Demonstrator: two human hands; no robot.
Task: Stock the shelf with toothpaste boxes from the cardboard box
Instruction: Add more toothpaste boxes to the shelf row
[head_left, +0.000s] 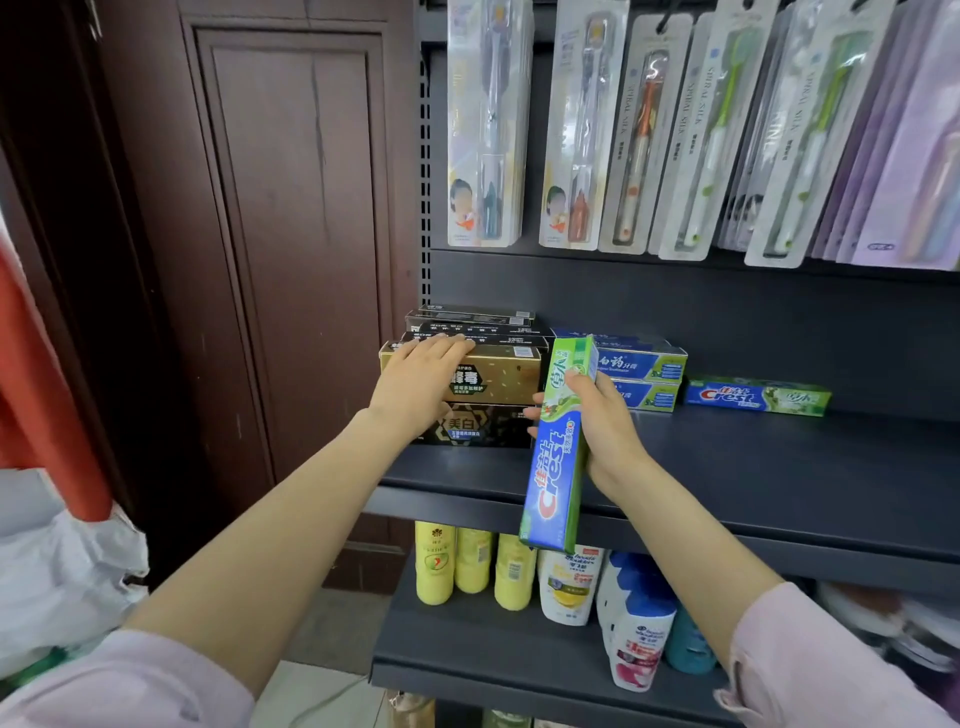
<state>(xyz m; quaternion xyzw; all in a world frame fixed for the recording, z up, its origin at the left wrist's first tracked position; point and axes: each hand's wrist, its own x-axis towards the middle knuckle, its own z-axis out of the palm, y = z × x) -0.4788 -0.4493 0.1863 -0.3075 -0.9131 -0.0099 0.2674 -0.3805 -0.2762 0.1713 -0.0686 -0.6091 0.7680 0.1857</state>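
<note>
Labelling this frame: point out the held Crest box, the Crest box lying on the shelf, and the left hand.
held Crest box (555, 457): head view, front face.
lying Crest box (756, 397): head view, front face.
left hand (421, 384): head view, back.

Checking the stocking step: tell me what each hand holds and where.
The right hand grips the green-and-blue Crest box around its upper half, box nearly upright. The left hand holds nothing; it rests flat on the gold box.

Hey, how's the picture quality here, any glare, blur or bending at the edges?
Head view: even, soft light; glare streaks the hanging toothbrush packs; wide-angle bending tilts the shelf edge; the Crest box in the right hand reads sharp, while sleeves and corner clutter are soft.
</note>
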